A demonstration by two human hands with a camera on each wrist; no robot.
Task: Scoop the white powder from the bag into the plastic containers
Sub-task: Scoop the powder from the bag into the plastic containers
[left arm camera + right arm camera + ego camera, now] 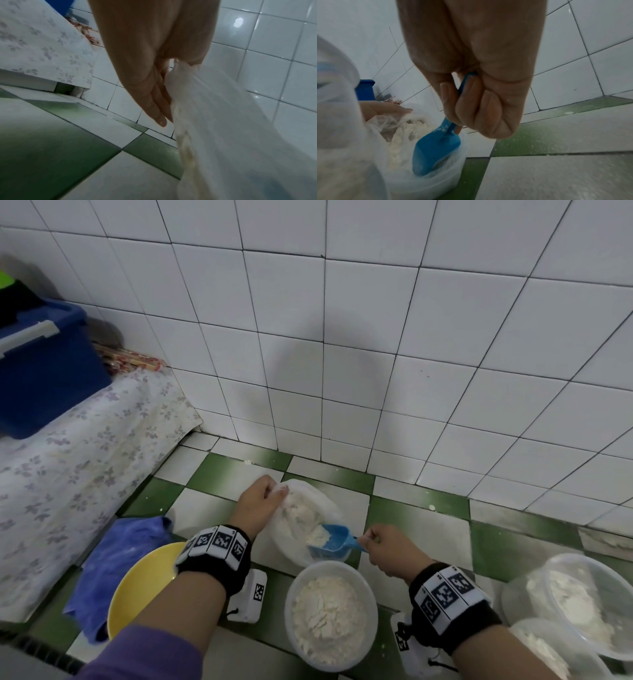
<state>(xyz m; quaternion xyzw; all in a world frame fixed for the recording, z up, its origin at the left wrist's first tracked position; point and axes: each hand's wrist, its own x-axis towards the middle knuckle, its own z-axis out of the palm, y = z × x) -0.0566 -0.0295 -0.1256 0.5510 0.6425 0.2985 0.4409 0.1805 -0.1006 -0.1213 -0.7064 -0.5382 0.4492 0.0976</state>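
Left hand (pixel 261 498) pinching bag (pixel 320 501) rim, right hand (pixel 388 547) fingers gripping scoop (pixel 330 541) at bag mouth

Left hand (pixel 261 497) reaches forward, fingers pinched together; right hand (pixel 388 550) is curled into a fist.

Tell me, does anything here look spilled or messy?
Yes, a little. White powder specks dust the green floor tiles to the right of the bag, and the blue cloth by the yellow bowl looks dusted white too.

The right hand (pixel 471 83) hides most of the blue scoop's (pixel 435 151) handle.
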